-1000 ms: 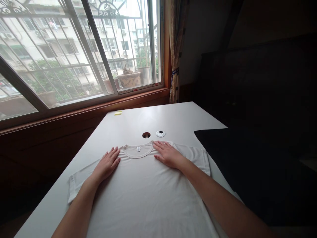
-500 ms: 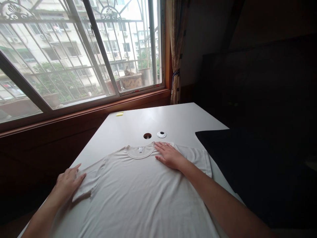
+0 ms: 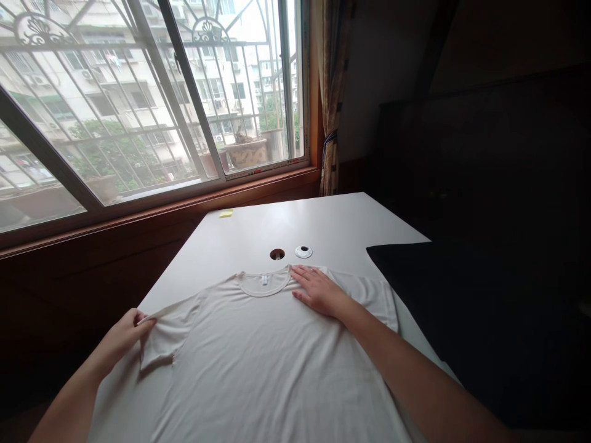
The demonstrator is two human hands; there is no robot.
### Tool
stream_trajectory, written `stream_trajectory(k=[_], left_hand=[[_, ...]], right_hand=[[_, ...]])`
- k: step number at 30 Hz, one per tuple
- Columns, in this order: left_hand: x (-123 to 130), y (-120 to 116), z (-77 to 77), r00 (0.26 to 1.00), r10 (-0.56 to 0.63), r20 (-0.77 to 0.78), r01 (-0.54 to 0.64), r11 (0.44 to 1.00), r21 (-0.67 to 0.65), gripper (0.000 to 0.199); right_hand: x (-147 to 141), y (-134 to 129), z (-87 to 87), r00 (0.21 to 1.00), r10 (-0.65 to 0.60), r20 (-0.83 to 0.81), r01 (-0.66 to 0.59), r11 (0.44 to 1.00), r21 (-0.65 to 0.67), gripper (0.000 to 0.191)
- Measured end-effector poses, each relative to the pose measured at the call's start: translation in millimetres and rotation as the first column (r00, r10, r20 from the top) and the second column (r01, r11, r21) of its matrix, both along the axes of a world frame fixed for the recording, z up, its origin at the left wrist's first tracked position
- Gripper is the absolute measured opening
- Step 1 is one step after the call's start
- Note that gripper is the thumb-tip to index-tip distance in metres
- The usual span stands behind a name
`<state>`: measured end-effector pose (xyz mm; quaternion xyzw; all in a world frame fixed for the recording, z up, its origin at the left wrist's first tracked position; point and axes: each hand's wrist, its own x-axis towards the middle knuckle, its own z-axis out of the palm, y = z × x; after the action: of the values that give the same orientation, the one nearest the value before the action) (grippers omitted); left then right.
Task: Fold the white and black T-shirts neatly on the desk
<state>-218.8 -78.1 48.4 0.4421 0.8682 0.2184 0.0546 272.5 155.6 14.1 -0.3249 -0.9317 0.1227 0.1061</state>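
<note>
A white short-sleeved T-shirt (image 3: 244,357) lies spread out on the white table (image 3: 268,227), its round collar and small neck label toward the window. My left hand (image 3: 127,335) pinches the hem corner of the left sleeve between thumb and fingers, lifting that edge slightly. Flat on the shirt by the right side of the collar rests my right hand (image 3: 318,290), its fingers stretched out. The right sleeve lies beyond my right wrist. Creases run down the body of the shirt, and its lower end is out of view.
Behind the collar are a round cable hole (image 3: 277,254) and a loose white grommet cover (image 3: 303,251). A yellow sticky note (image 3: 226,213) lies at the far left corner. Dark cloth (image 3: 443,295) covers the right side. A barred window (image 3: 152,104) and tied curtain (image 3: 329,147) stand behind.
My left hand has closed from spread fingers to a pinch on the left sleeve's hem and raised it a little. My right hand stays flat by the collar. The view has shifted slightly.
</note>
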Motion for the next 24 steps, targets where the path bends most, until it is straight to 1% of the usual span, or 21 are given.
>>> stream_trajectory(k=[3, 6, 9, 12, 15, 18, 20, 22, 24], left_hand=[[10.4, 2.0, 12.3, 0.999, 0.019, 0.043, -0.023, 0.995, 0.097, 0.044], [22.2, 4.5, 26.6, 1.000, 0.007, -0.020, -0.003, 0.985, 0.175, 0.051], [36.5, 8.1, 38.4, 0.988, -0.055, -0.141, 0.080, 0.981, 0.175, 0.058], [53.4, 13.8, 45.9, 0.964, -0.144, -0.221, 0.184, 0.968, 0.173, 0.061], [74.3, 21.2, 50.2, 0.929, -0.222, -0.295, 0.274, 0.950, 0.149, 0.061], [101.8, 27.2, 51.0, 0.882, -0.325, -0.342, 0.384, 0.915, 0.122, 0.058], [122.4, 28.4, 49.1, 0.852, -0.418, -0.316, 0.466, 0.880, 0.091, 0.056], [140.1, 26.8, 45.5, 0.813, -0.539, -0.221, 0.558, 0.829, 0.032, 0.058], [149.3, 22.2, 40.8, 0.771, -0.628, -0.106, 0.632, 0.775, 0.003, 0.065]], right_hand=[[0.2, -0.1, -0.5, 1.000, 0.001, -0.003, -0.001, 1.000, 0.002, 0.066], [0.4, -1.0, 0.2, 1.000, 0.001, -0.008, -0.001, 1.000, 0.000, 0.066], [0.7, -1.7, 1.3, 1.000, -0.001, -0.008, 0.001, 1.000, 0.001, 0.066], [0.9, -1.6, 1.3, 1.000, 0.003, -0.008, -0.003, 1.000, -0.001, 0.065], [0.7, -0.8, 0.1, 1.000, 0.005, -0.015, -0.005, 1.000, -0.004, 0.065], [0.2, -0.1, -1.4, 1.000, 0.002, -0.015, -0.002, 1.000, -0.001, 0.065], [0.1, 0.1, -2.0, 1.000, 0.000, -0.013, 0.000, 1.000, 0.002, 0.065], [0.2, 0.1, -2.0, 1.000, 0.001, -0.012, -0.001, 1.000, 0.005, 0.065], [0.4, -0.1, -1.5, 1.000, 0.002, -0.014, -0.002, 1.000, 0.007, 0.065]])
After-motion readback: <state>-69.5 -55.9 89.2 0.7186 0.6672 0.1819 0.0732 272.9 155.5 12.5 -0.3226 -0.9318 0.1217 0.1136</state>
